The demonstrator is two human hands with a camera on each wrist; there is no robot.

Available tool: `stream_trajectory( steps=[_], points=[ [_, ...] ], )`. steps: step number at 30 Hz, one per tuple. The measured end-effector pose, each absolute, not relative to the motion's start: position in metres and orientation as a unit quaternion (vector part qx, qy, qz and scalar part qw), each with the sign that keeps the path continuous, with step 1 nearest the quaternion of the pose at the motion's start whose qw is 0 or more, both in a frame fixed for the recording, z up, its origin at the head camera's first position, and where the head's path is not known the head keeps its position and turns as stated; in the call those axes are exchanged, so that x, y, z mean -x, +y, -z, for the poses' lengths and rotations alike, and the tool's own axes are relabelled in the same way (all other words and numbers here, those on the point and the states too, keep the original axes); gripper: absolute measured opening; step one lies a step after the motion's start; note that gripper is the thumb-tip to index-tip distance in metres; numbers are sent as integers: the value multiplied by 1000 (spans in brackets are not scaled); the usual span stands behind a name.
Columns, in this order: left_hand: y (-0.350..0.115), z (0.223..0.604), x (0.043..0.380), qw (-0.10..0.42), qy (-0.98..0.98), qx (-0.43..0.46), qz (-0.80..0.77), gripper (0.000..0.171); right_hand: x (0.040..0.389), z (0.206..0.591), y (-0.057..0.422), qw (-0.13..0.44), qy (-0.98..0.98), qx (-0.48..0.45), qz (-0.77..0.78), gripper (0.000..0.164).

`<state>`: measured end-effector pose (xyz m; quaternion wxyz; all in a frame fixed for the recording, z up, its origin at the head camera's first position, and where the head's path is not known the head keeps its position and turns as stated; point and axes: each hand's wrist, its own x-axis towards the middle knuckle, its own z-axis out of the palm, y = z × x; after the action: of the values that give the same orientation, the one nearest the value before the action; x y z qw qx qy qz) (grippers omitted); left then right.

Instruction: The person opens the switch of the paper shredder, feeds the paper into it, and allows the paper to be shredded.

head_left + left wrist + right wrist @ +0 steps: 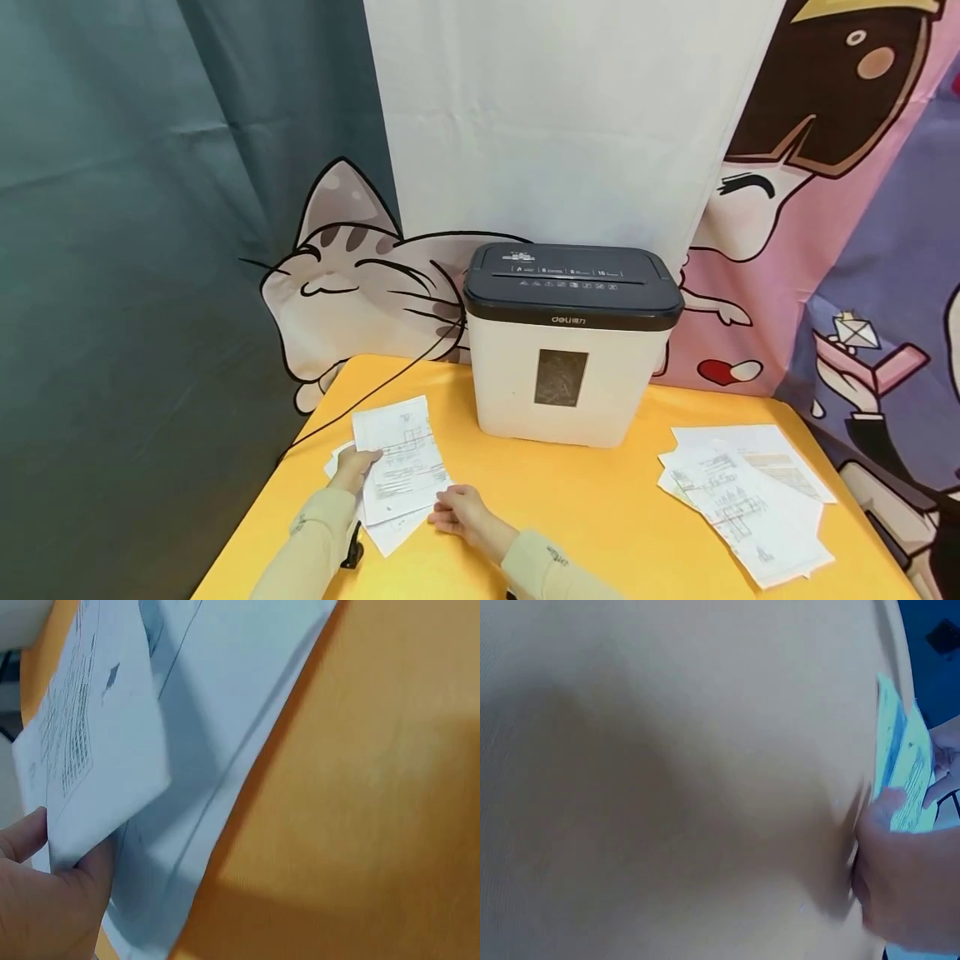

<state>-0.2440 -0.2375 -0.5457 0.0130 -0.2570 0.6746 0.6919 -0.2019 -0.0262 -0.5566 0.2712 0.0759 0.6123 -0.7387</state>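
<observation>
Between my two hands is a printed sheet of paper, lifted over more white paper at the table's left side. My left hand pinches its left edge, thumb on top and fingers underneath. In the left wrist view the held sheet bends up at one corner, above the flat paper. At its lower right corner my right hand grips the edge. The right wrist view has the right thumb over the paper, with the other fingers curled below and partly hidden.
A white deli paper shredder with a dark slotted top stands at the back middle. Its black cord runs down the table's left edge. Several printed papers lie at the right on the yellow tablecloth.
</observation>
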Motion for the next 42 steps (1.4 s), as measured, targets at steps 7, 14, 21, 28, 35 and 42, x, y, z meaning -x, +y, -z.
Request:
stream_trajectory(
  steps=[7, 14, 21, 28, 35, 42],
  points=[
    [-222, 545, 245, 2, 660, 273, -700, 47, 200, 551, -31, 171, 587, -160, 775, 41],
    [-212, 542, 245, 4, 638, 283, -716, 48, 202, 549, -29, 151, 572, -173, 788, 20],
    [-205, 550, 244, 16, 640, 270, -719, 47, 211, 552, -24, 81, 594, -205, 774, 10],
    [-210, 553, 244, 21, 621, 280, -732, 46, 218, 558, -11, 57, 616, -186, 763, 11],
    [-223, 547, 241, 41, 622, 275, -732, 63, 231, 559, 20, 80, 637, -136, 754, 9],
    [-227, 544, 237, 35, 662, 259, -703, 58, 242, 555, 54, 118, 672, -77, 727, 15]
  ],
)
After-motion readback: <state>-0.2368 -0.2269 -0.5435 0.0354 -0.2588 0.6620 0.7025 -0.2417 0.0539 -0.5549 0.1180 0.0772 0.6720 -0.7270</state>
